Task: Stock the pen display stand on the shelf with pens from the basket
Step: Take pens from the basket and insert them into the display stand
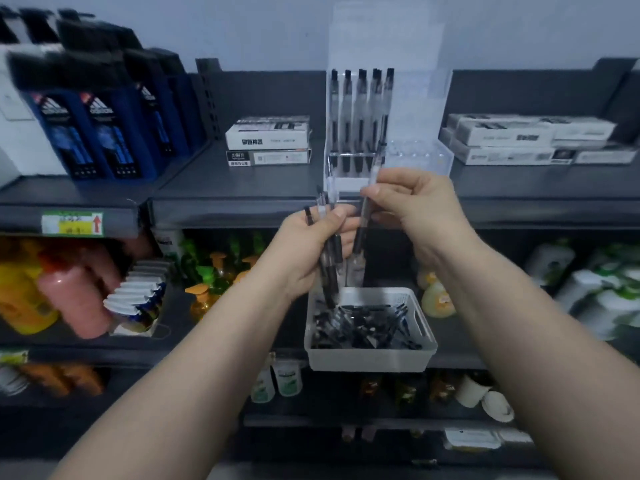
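A clear acrylic pen display stand (419,157) sits on the upper dark shelf, with several black-capped pens (360,116) upright in its left half. Its right half holds none. My left hand (311,247) grips a bundle of pens (329,265) below the shelf edge. Just right of it, my right hand (412,206) pinches a single pen (362,220), held nearly upright in front of the stand. A white plastic basket (367,358) with many black pens lies on the lower shelf, under both hands.
White boxes (268,140) are stacked left of the stand, more boxes (519,140) to its right. Blue bottles (104,133) stand at the far left. Bottles and pouches (138,299) fill the lower shelves around the basket.
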A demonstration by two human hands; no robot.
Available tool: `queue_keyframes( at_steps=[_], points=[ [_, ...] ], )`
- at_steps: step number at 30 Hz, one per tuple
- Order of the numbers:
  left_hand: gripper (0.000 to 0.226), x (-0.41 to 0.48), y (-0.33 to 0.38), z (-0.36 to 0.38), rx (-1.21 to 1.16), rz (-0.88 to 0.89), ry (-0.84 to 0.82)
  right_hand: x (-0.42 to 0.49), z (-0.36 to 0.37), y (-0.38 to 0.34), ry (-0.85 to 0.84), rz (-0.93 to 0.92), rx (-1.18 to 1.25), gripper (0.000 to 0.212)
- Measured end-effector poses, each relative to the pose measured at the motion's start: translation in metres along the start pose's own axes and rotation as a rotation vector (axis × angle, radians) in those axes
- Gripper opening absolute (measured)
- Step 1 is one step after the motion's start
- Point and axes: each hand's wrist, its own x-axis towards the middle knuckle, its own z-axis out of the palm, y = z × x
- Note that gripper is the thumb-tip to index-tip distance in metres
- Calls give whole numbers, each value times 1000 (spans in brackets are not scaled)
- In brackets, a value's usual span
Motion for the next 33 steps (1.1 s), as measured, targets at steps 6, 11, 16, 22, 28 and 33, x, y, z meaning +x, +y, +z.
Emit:
queue_keyframes(
  at_steps=[6, 11, 16, 22, 28, 33],
  points=[
    [16, 31, 44, 18, 11, 77, 62, 54, -30, -52, 104, -127, 24, 17],
    [14, 48, 62, 33, 37, 102, 47, 97, -32, -69, 117, -238, -28, 19],
    [17, 60, 65, 38, 94, 104, 55, 126, -29, -63, 98, -277, -121, 17],
    [17, 67, 60, 38, 96, 93, 34, 136, -29, -44, 94, -249, -235, 23],
    [22, 72, 58, 38, 95, 80, 6, 135, -33, -28, 111, -239, -437, 10],
    [19, 74, 53, 37, 93, 68, -25, 137, -31, -22, 143, -295, -556, 10]
  ],
)
